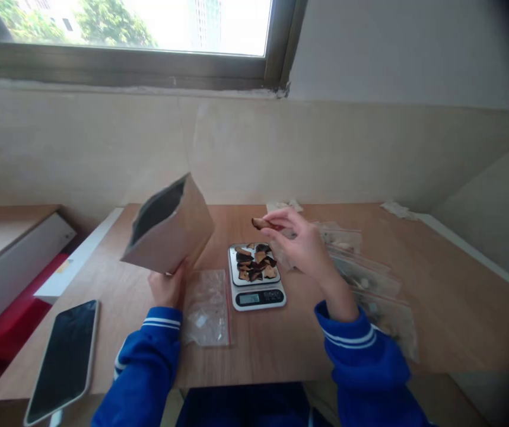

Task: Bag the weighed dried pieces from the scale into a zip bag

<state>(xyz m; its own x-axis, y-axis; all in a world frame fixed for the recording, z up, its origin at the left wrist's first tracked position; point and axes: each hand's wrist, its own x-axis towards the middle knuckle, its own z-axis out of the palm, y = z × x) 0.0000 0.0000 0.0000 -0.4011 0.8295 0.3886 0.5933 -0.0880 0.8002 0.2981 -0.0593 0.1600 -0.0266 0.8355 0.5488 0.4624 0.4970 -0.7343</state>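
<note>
While left hand (168, 287) grips brown pouch (168, 228), right hand (301, 240) pinches dried slice (261, 223), above scale (257, 277)

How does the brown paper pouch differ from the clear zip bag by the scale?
The brown paper pouch is opaque, held tilted in the air by the left hand, mouth open; the clear zip bag is see-through and lies flat on the table, untouched. The pouch looks bulkier. Both sit left of the scale.

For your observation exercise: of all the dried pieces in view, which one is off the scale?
The dried piece pinched in the right hand, above the scale; the others lie on its tray.
</note>
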